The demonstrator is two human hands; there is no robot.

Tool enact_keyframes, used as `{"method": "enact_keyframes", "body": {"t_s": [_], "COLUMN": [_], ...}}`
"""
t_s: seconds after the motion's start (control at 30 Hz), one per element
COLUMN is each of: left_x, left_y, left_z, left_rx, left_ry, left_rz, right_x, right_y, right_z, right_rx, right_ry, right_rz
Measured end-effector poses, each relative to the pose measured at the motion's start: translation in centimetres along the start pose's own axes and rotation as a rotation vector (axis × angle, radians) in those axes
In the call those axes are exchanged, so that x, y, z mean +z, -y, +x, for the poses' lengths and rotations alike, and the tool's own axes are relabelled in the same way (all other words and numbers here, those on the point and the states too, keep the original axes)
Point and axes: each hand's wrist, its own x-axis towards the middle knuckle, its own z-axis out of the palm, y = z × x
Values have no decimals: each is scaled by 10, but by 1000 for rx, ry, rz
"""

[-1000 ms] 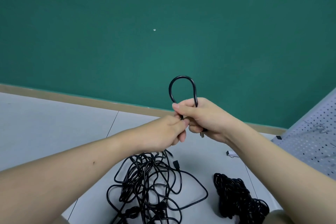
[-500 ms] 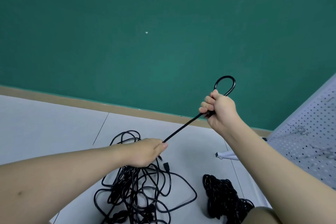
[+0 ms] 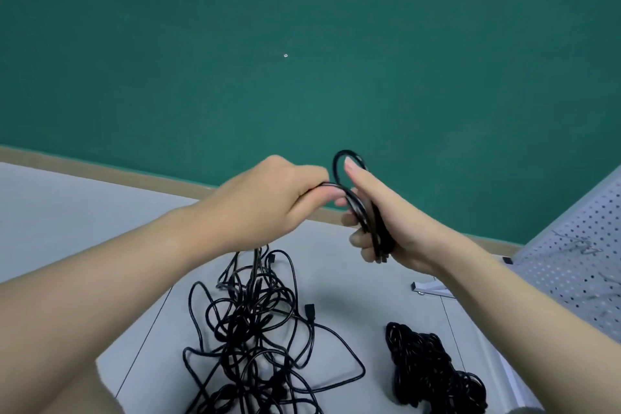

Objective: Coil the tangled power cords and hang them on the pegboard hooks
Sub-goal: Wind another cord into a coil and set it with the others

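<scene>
Nearest the viewer, a loose tangle of black power cords (image 3: 255,339) sprawls on the pale floor (image 3: 84,222) toward its near edge, one plug end lying free on the tangle's right side. Just to the right of it, apart from the tangle, lies a tighter black bundle of cord (image 3: 433,370). Above these, both arms reach forward and meet in mid-air. The left hand (image 3: 268,202) has its fingers curled round a strand of the cord (image 3: 366,215), which drops from under the hand down into the tangle. The right hand (image 3: 386,222) grips several gathered loops of that same cord in its curled fingers, thumb straight up beside a loop that rises above the fist. At the right edge a white pegboard (image 3: 578,265) leans, with a small white bracket (image 3: 428,289) at its foot. Behind runs a tan skirting strip and a green wall (image 3: 302,44)
</scene>
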Motion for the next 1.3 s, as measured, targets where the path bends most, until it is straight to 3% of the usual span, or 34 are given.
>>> {"method": "enact_keyframes", "body": {"t_s": [0.1,0.3,0.43,0.57,0.73,0.83,0.93,1.0,1.13,1.3], "left_x": [-5,-14,-10,14,42,67,82,78,49,9], "left_y": [-6,-6,-3,9,25,39,41,36,14,-20], "left_z": [2,4,5,2,-13,-29,-35,-27,-3,13], "left_rx": [19,-118,-214,-293,-388,-475,-513,-537,-534,-514], "left_ry": [-74,-179,-134,66,373,574,647,608,372,123], "left_rz": [-27,-106,-190,-375,-598,-427,-288,-329,-551,-845], "right_x": [8,4,2,-2,-17,-27,-30,-31,-33,-18], "right_y": [8,18,17,11,-1,-4,-6,-7,-4,-2], "right_z": [-7,-12,-15,-14,-10,-11,-11,-9,-7,-6], "right_rx": [-19,64,144,195,145,143,130,87,-41,-148], "right_ry": [234,452,575,667,564,456,360,240,16,13], "right_rz": [6,23,28,125,313,456,496,501,427,295]}}
